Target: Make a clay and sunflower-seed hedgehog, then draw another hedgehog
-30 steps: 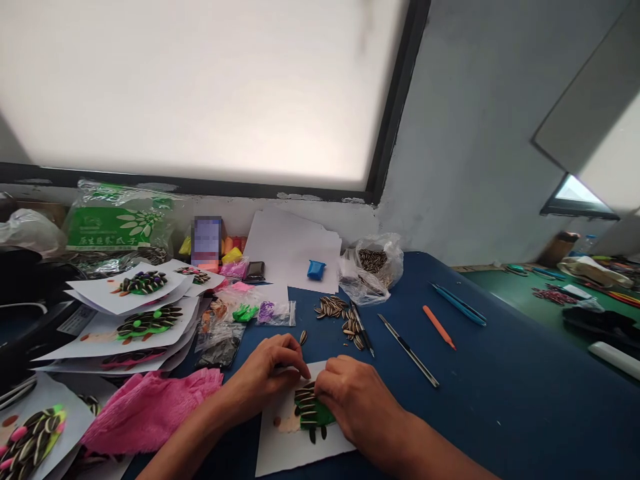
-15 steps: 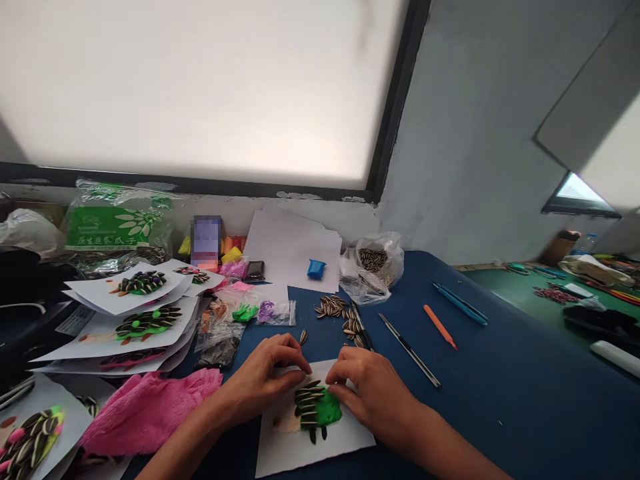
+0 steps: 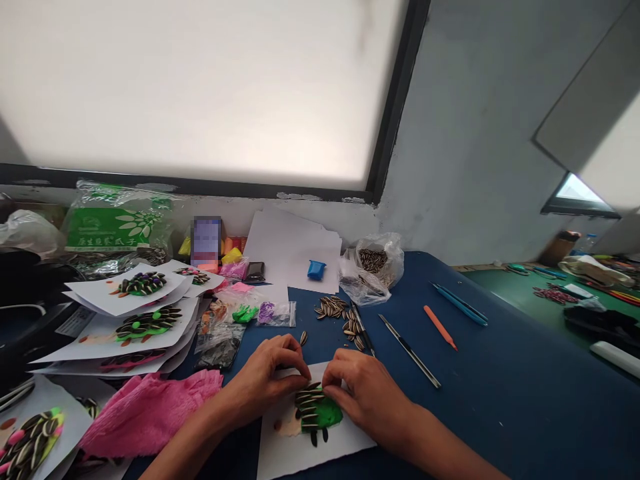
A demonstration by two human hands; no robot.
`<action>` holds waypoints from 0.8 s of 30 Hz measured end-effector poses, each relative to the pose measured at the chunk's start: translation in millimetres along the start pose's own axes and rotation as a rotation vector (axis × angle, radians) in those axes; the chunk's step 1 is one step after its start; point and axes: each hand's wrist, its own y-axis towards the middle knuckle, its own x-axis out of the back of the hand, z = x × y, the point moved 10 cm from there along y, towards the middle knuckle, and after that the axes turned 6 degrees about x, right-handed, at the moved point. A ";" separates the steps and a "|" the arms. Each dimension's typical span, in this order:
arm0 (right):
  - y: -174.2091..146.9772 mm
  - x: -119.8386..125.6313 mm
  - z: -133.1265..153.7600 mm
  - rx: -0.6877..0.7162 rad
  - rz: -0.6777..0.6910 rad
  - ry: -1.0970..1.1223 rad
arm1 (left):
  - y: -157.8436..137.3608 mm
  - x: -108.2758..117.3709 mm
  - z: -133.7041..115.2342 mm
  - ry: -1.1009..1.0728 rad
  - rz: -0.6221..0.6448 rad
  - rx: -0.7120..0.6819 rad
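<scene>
On a white sheet of paper [image 3: 287,457] lies a hedgehog shape with a pale clay head [image 3: 287,427] and a green clay body [image 3: 329,415]. Striped sunflower seeds [image 3: 310,403] stick in rows on the body's left part, and two dark seeds sit below it like feet. My left hand [image 3: 280,373] is closed, thumb and forefinger together at the body's upper left. Across from it, my right hand [image 3: 363,393] pinches at the top of the green clay. Whatever is between the fingertips of either hand is hidden.
Loose sunflower seeds [image 3: 333,307], a craft knife [image 3: 410,351], an orange pen [image 3: 440,327] and blue tweezers [image 3: 459,303] lie beyond my hands. A bag of seeds [image 3: 373,260] stands behind. Finished seed pictures [image 3: 120,340] and a pink cloth [image 3: 150,413] are at left.
My right hand has shifted slightly left, its fingertips now closer to the seed rows. The paper has moved slightly down and right. My left hand stays almost in place.
</scene>
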 end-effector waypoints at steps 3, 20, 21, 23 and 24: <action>0.2 0.1 1.9 0.003 -0.003 0.010 | -0.5 -0.7 -0.8 -0.003 0.005 -0.001; 0.3 -0.5 2.0 0.000 0.018 -0.012 | 0.5 0.5 0.2 -0.036 -0.009 -0.013; 0.4 -0.2 2.7 0.004 0.014 -0.006 | 0.6 0.5 0.4 -0.036 -0.007 -0.014; 0.4 0.3 3.3 0.008 0.007 0.006 | 0.6 0.4 0.5 -0.038 -0.003 -0.016; 0.3 0.6 3.5 0.010 0.001 0.009 | 0.5 0.4 0.3 -0.038 -0.002 -0.018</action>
